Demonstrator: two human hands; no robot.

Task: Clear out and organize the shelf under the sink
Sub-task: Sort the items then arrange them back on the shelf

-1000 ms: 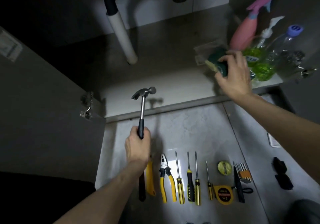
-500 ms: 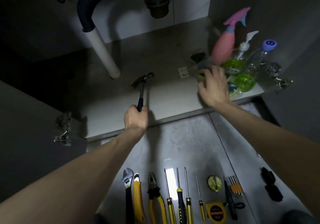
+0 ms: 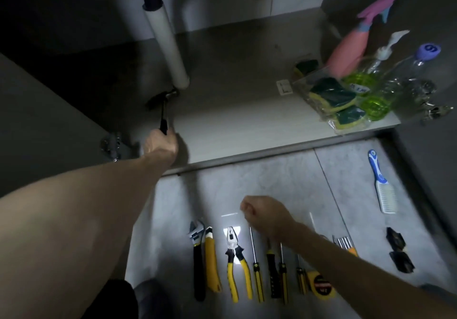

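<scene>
My left hand (image 3: 160, 143) grips the black handle of a hammer (image 3: 163, 106) whose head lies low on the under-sink shelf (image 3: 235, 116), right beside the white drain pipe (image 3: 168, 46). My right hand (image 3: 264, 213) hovers over the floor with fingers curled and nothing in it, above a row of tools: a wrench (image 3: 197, 252), a yellow utility knife (image 3: 212, 262), yellow-handled pliers (image 3: 236, 264) and several screwdrivers (image 3: 256, 266). At the shelf's right end lie bagged green-yellow sponges (image 3: 331, 98), a pink spray bottle (image 3: 351, 51) and clear bottles (image 3: 376, 88).
A blue-and-white brush (image 3: 380, 185) and a black object (image 3: 399, 252) lie on the floor tiles at right. A tape measure (image 3: 321, 284) sits at the row's end. Door hinges (image 3: 111, 143) flank the opening. The open cabinet door (image 3: 49, 121) stands at left.
My left hand has carried the hammer further into the cabinet and lowered it beside the pipe. My right hand let go of the sponge bag and drew back over the tools on the floor.
</scene>
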